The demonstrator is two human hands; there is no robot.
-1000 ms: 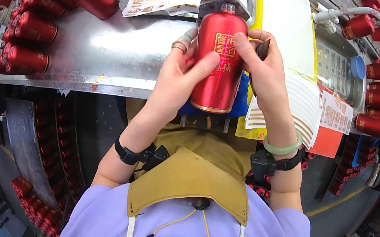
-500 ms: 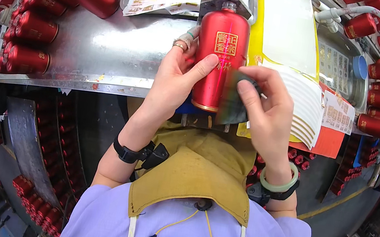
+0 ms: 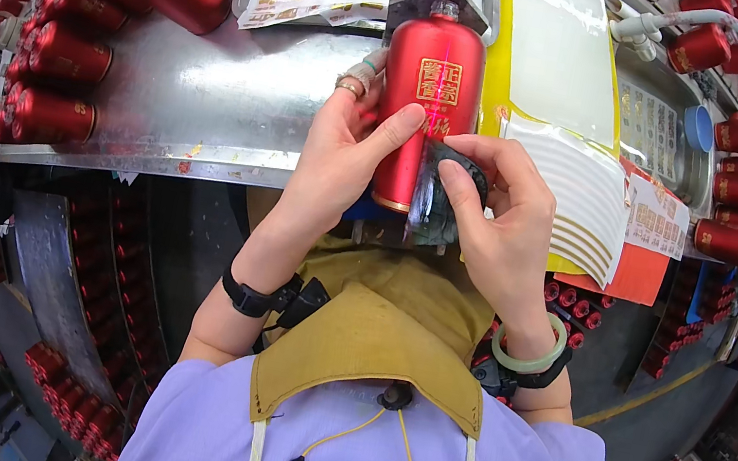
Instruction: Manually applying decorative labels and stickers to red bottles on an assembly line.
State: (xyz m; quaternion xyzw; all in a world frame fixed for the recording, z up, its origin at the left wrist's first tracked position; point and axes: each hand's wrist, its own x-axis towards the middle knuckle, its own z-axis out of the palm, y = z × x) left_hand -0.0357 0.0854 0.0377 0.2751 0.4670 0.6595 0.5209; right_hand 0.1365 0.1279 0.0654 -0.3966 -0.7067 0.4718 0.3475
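Down from its place near the bottle's shoulder a second earlier, the right hand (image 3: 509, 191) had come to the lower right side of the red bottle (image 3: 432, 84), bringing a dark cloth (image 3: 444, 209) with it. Its thumb and bent fingers were closed on the cloth in a pinching grip, the forearm slanting in from the lower right, a pale green bangle (image 3: 540, 352) at the wrist. The cloth lay against the bottle near its base. The left hand (image 3: 340, 142) had stayed in place: its grip was closed around the bottle's left side, thumb laid over the front, a ring on one finger. The bottle was at the near edge of the metal worktop (image 3: 206, 93), between the hands, its neck pointing away from the person and its gold-printed front facing up
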